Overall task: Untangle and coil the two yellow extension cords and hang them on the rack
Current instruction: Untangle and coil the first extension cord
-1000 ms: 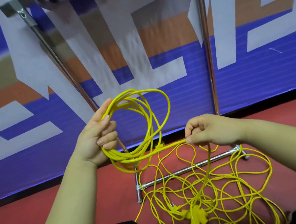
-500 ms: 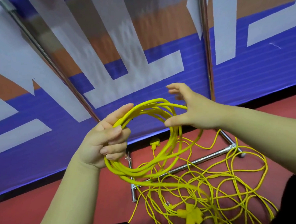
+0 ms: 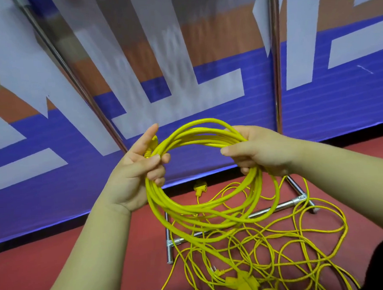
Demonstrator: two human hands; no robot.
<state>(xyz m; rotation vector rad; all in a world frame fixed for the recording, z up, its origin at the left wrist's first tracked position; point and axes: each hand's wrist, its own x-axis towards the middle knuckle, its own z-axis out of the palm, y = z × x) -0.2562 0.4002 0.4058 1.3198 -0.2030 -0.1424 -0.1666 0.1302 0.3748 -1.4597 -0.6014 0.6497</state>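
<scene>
Yellow coil (image 3: 196,134) of several loops, held in the air ahead of rack (image 3: 276,74). Gripped at left edge by left hand (image 3: 139,176), forefinger straight, other fingers curled round. Clasped at upper right by right hand (image 3: 261,150). Step in hand: coiling, judged part done. Next: draw slack from tangle (image 3: 280,246) on red floor (image 3: 59,262); lay one more loop; keep clear of base bar (image 3: 276,207). Thin, limp, likely to snag.
</scene>
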